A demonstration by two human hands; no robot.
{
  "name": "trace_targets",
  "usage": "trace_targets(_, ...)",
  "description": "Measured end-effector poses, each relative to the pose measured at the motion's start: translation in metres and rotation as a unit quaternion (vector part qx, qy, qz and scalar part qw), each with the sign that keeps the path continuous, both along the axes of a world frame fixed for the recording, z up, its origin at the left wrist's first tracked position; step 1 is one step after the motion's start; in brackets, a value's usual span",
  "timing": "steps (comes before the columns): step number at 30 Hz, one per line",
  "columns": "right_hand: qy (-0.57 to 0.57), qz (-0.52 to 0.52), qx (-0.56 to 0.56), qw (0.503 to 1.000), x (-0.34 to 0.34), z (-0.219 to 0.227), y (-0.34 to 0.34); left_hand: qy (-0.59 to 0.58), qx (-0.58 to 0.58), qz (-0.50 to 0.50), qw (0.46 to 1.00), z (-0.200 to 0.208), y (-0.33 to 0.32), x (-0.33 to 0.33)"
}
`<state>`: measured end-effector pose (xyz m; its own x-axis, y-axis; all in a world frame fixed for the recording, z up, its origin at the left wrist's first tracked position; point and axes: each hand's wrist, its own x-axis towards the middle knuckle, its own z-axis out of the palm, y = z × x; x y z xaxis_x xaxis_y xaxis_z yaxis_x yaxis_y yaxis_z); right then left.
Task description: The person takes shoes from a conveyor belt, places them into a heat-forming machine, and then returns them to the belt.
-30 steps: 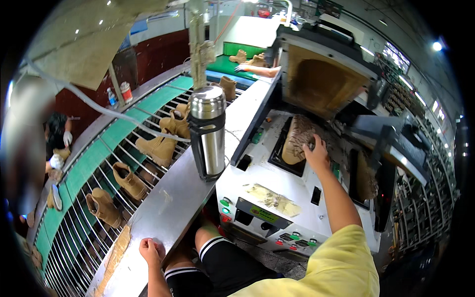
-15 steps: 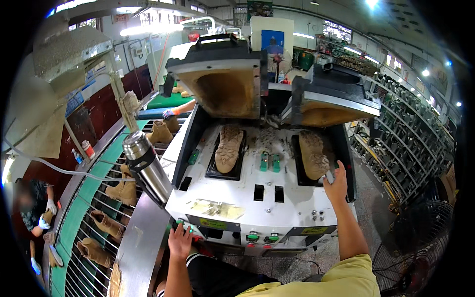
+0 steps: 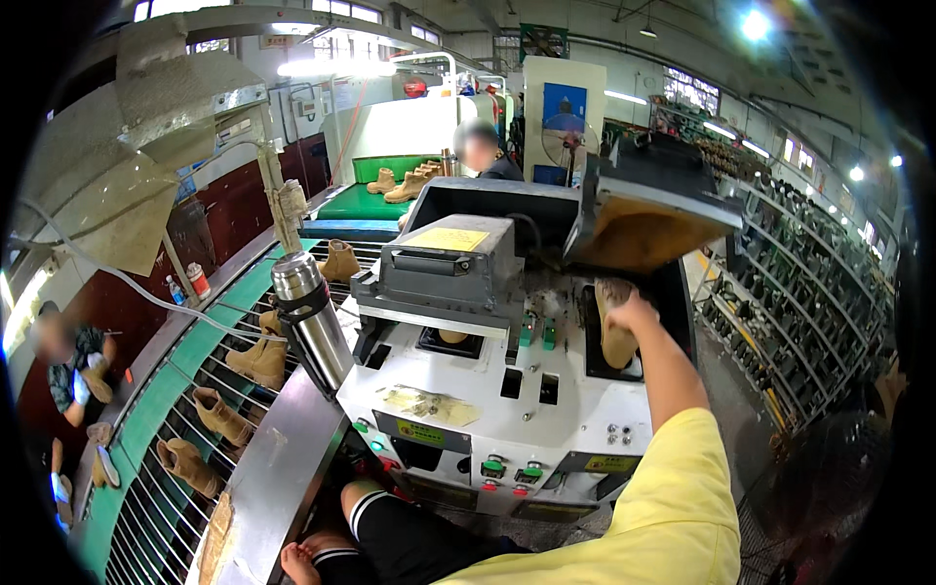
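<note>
My right hand [image 3: 632, 312] reaches over the right bed of a two-station press and rests, closed, at the far part of a tan shoe form lying sole up [image 3: 616, 341]. Its fingertips are hidden, so what they hold, if anything, does not show. Above it the right lid [image 3: 648, 219] stands raised. The left lid [image 3: 444, 268] is down, with only the near tip of a tan form [image 3: 451, 337] showing under its front edge. My left hand [image 3: 298, 564] is low by my knee at the lower edge, its fingers partly cut off.
A steel thermos [image 3: 310, 322] stands at the press's left. Beyond it, a wire rack [image 3: 180, 531] carries several tan boots [image 3: 222, 417]. People work at the far left and behind the press. Metal racks [image 3: 780, 302] line the right, with a fan [image 3: 829, 487] nearby.
The left lid has come down over its bed. My left hand has left the front panel and dropped toward my knee. My right hand has moved from beside the right form to its far part.
</note>
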<state>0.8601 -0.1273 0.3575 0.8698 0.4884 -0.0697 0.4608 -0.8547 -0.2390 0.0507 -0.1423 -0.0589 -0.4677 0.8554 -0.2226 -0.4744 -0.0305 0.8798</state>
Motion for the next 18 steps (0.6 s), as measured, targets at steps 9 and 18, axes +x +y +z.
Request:
trace_targets(9,-0.322,0.014,0.366,0.873,-0.112,-0.089,-0.084,0.256,-0.081,-0.086,0.959,0.039,-0.005,0.018)
trace_targets(18,0.038,0.161,0.487,0.858,-0.216,-0.141,-0.117,0.085,-0.085,-0.522,0.845,0.144,0.008,0.094)
